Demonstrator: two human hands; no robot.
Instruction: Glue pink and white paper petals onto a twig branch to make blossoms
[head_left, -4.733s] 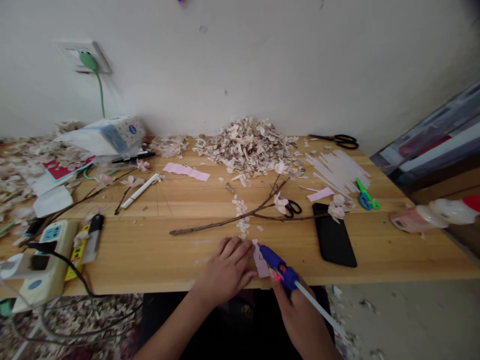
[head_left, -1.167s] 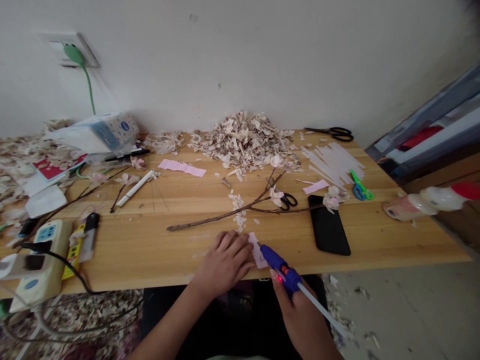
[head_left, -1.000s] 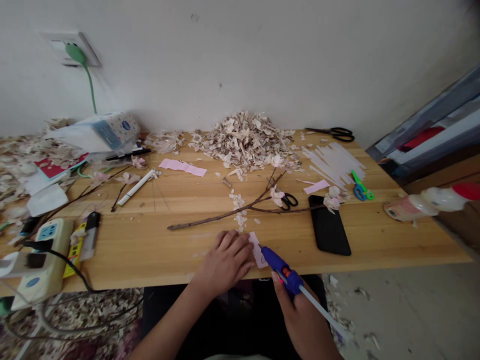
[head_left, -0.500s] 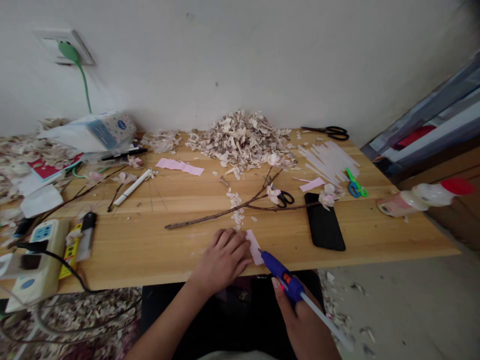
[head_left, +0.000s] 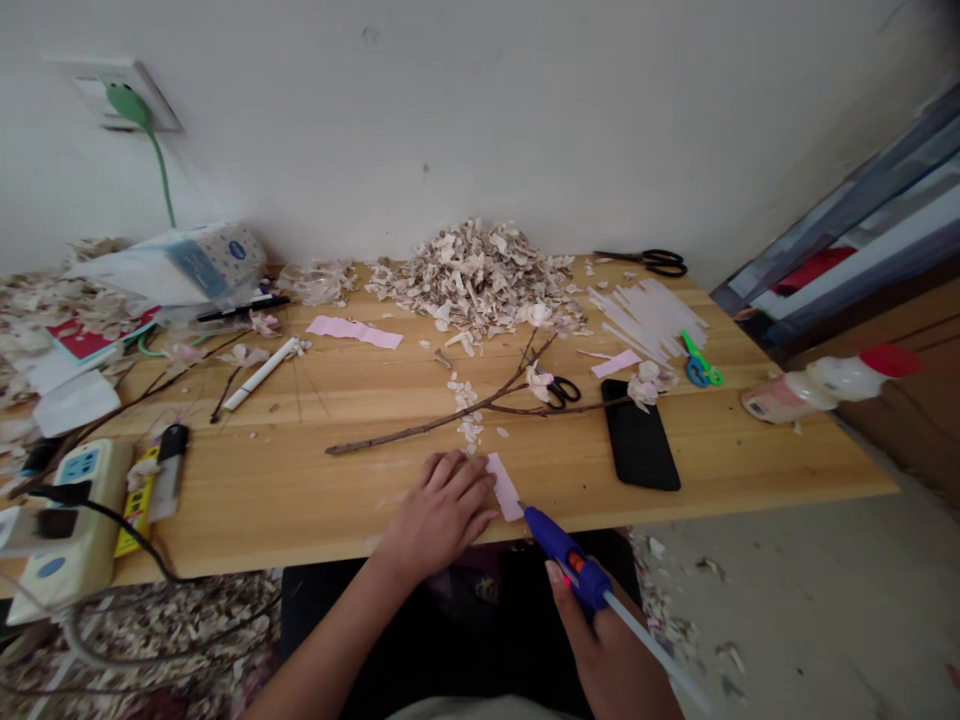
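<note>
Glue gun (head_left: pixel 559 545) is in the right hand (head_left: pixel 619 645), fingers wrapped around its handle, indicator light red, glue stick (head_left: pixel 651 643) feeding out the back. Nozzle points at the lower end of the pink paper strip (head_left: pixel 504 490), near the table's front edge; can't tell if it's touching. Left hand (head_left: pixel 444 510) is palm down on the table (head_left: pixel 285 500), fingers loosely together, gripping nothing, fingertips at the strip's left edge; can't confirm it's pinning it. Progress: strip lies flat, neither folded nor rolled; can't make out any glue on it. Branch (head_left: pixel 409 434) just beyond the hands has one blossom (head_left: pixel 538 381) near the fork and another (head_left: pixel 643 385) at the right tip, so that part looks done. Strip isn't on the branch, so joining anything to it looks undone. Around: loose petals (head_left: pixel 470 395) under and beside the branch, big petal pile (head_left: pixel 480 280) against the wall, spare pink strip (head_left: pixel 355 331) back left, glue sticks (head_left: pixel 652 315) back right. In the way: branch overlaps black scissors (head_left: pixel 566 392) and phone (head_left: pixel 643 445), so lifting it looks a bit snaggy. Power strip (head_left: pixel 71 510) and its cables crowd the left end, clear of both hands.
</note>
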